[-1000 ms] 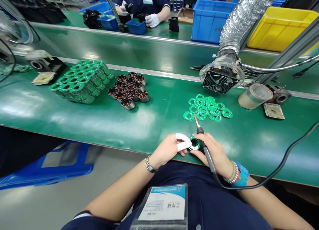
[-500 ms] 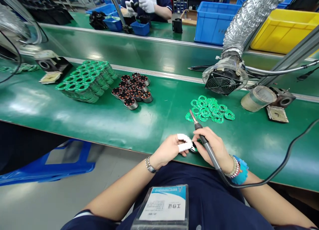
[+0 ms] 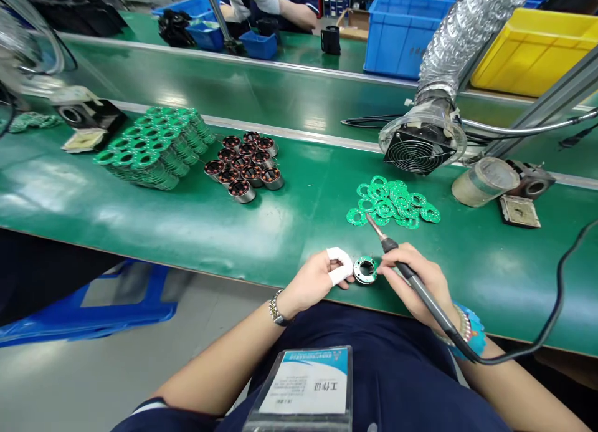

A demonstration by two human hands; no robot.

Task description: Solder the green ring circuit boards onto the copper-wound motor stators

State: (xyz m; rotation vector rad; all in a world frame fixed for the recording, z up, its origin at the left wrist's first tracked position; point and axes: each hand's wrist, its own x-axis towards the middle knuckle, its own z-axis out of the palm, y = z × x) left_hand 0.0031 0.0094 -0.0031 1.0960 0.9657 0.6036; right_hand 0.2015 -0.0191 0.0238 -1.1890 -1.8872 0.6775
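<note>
A round part with a green ring board on top (image 3: 365, 270) rests near the table's front edge. My left hand (image 3: 324, 273), with white covers on two fingers, is at its left side, fingers curled together; what they pinch is too small to tell. My right hand (image 3: 415, 279) holds a soldering iron (image 3: 415, 281), its tip pointing up and left toward a loose pile of green ring boards (image 3: 395, 202). The fingertips of that hand are just right of the round part.
Copper-wound cores (image 3: 245, 164) stand left of centre, beside stacked green boards (image 3: 156, 145). A fan with a foil duct (image 3: 418, 148), a beaker-like cup (image 3: 484, 181) and a sponge holder (image 3: 519, 211) are at the right. Across the table, a person wears white gloves.
My right hand has moved right with the iron, away from my left hand. The round part between them now shows more fully. The view has shifted slightly.
</note>
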